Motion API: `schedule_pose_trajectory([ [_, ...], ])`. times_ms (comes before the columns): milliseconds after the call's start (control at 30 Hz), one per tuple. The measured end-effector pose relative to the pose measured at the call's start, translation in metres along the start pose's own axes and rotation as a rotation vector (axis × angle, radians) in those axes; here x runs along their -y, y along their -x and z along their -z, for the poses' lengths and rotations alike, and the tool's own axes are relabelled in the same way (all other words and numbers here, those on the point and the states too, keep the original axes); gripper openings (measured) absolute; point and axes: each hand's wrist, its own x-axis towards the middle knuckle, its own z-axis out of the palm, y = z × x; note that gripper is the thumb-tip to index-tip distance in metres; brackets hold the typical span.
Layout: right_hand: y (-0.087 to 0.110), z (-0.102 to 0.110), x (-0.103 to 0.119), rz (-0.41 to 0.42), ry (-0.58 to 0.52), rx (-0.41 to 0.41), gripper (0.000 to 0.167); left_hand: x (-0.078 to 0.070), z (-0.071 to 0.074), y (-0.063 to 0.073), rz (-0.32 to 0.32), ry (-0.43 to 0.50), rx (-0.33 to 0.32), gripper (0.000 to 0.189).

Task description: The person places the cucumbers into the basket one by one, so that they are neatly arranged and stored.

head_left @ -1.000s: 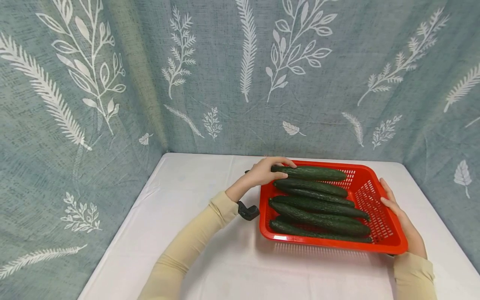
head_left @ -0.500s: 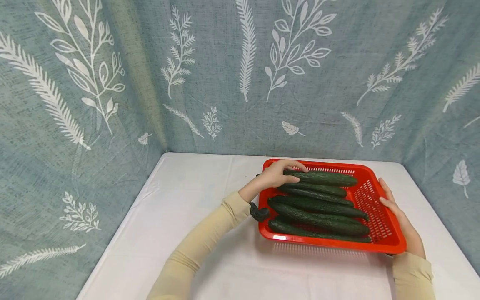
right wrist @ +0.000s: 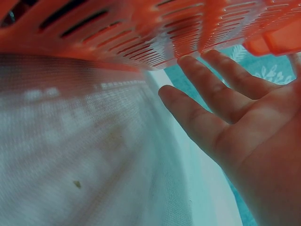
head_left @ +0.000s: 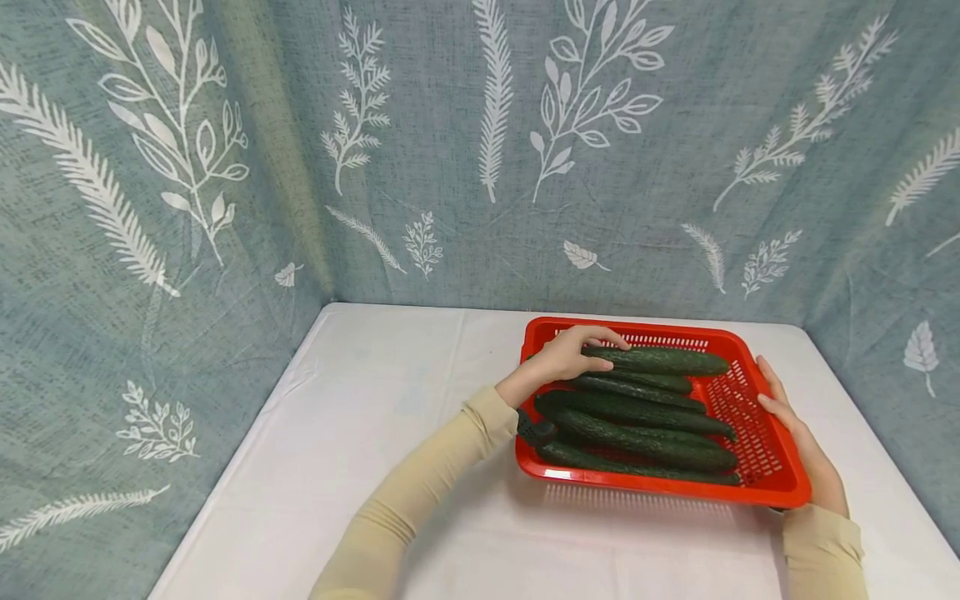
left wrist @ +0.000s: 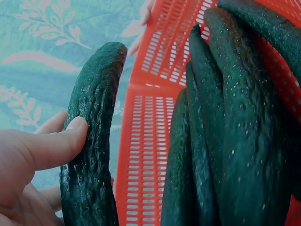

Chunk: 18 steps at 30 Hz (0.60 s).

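Note:
My left hand grips a long dark green cucumber over the far side of the red plastic basket. In the left wrist view the thumb lies along one side of this cucumber, with fingers partly hidden behind it. Several more cucumbers lie side by side in the basket. My right hand holds the basket's right side, thumb at the rim. From the right wrist view, its outstretched fingers reach under the slotted basket wall.
The basket stands on a white-covered table, toward its right side. A blue-green curtain with white leaf patterns hangs behind the table and at both sides. A small speck lies on the white cloth.
My left hand has carried the cucumber rightward and slightly nearer, from the basket's far left edge farther over the basket. The right hand and basket have stayed nearly in place.

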Motion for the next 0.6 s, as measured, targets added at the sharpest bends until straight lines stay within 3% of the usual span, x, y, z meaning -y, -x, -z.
schedule_pose_trajectory([
  [233, 0.004, -0.001, 0.001, -0.074, -0.024, -0.005, 0.058, 0.002, -0.01, -0.005, 0.005, -0.011, 0.01, 0.032],
  [467, 0.0, -0.001, 0.001, -0.003, 0.028, -0.017, 0.058, 0.007, -0.018, -0.011, 0.03, -0.001, 0.03, 0.034],
  [600, 0.001, -0.001, 0.001, -0.022, 0.011, -0.018, 0.057, 0.011, -0.023, -0.015, 0.051, -0.008, 0.039, 0.032],
])
